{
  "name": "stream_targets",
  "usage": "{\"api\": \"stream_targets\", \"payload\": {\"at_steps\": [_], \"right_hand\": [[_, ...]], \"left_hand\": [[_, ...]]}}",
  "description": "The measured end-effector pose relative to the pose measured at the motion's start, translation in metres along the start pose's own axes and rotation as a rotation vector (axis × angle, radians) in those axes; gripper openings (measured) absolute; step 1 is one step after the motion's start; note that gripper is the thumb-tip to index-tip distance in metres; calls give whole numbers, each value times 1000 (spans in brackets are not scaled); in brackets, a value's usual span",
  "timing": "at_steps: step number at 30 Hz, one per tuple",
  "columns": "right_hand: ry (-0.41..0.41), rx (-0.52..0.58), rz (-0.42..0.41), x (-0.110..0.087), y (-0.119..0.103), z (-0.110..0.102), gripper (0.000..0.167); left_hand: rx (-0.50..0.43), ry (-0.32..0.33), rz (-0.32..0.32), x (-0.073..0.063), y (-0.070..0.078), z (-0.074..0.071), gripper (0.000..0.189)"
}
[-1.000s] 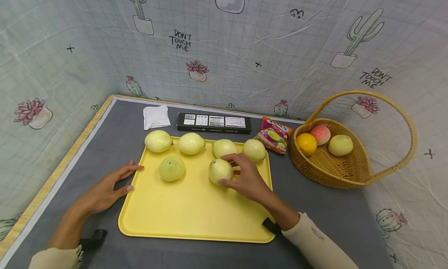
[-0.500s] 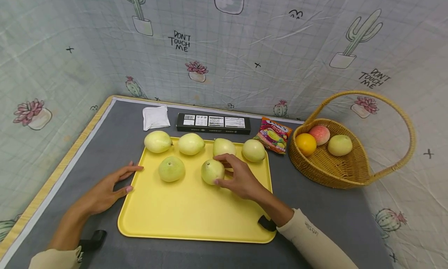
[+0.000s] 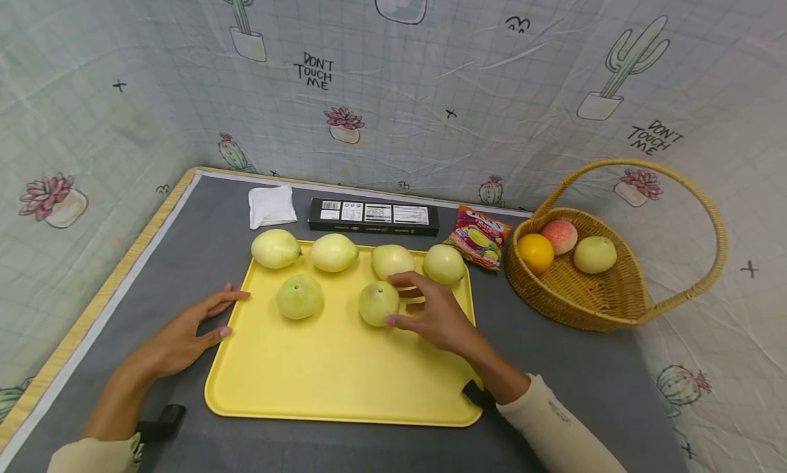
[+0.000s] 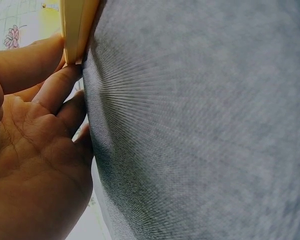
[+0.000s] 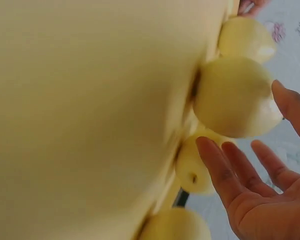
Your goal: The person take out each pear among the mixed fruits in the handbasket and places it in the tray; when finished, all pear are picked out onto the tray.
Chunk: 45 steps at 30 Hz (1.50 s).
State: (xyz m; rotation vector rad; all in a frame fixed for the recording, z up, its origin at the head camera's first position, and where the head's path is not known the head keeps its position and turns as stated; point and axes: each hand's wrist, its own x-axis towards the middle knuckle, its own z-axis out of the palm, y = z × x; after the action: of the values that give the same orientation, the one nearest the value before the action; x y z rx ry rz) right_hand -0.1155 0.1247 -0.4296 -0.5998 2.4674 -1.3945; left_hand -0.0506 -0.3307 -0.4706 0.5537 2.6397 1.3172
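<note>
A yellow tray lies on the grey table. My left hand rests at its left edge, fingers extended and fingertips touching the rim; the left wrist view shows the thumb against that rim. Over the tray's right half, my right hand is spread beside a pale green pear. In the right wrist view its fingers stand loosely around this pear, with a small gap below it. Another pear sits to the left, and several more, including a pear, line the tray's back edge.
A wicker basket at the right holds an orange, a peach and a pear. Behind the tray lie a white packet, a long black box and a colourful snack bag.
My right hand first shifted the pear left across the tray. Then it moved back right and its fingers loosened from the pear. My left hand has stayed at the rim.
</note>
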Motion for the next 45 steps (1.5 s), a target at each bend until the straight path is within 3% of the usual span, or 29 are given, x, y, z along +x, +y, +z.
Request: {"api": "stream_targets", "payload": {"at_steps": [11,21,27,33,38,45], "right_hand": [[163,-65,-91,-13,2,-50,60],[399,-96,-74,-31,18,-118,52],[587,-165,1,-40,30,-154,49],[741,-138,106,-46,56,-186,50],[833,-155,215,-53,76,-210,54],[881,-186,374,-60,97,-231,65]], "left_hand": [[9,6,20,0,-2,0,56],[5,4,18,0,-3,-1,56],[10,13,31,0,-4,-1,56],[11,11,34,0,-4,-1,56],[9,12,53,1,-4,-1,56],[16,10,54,0,-6,0,57]]}}
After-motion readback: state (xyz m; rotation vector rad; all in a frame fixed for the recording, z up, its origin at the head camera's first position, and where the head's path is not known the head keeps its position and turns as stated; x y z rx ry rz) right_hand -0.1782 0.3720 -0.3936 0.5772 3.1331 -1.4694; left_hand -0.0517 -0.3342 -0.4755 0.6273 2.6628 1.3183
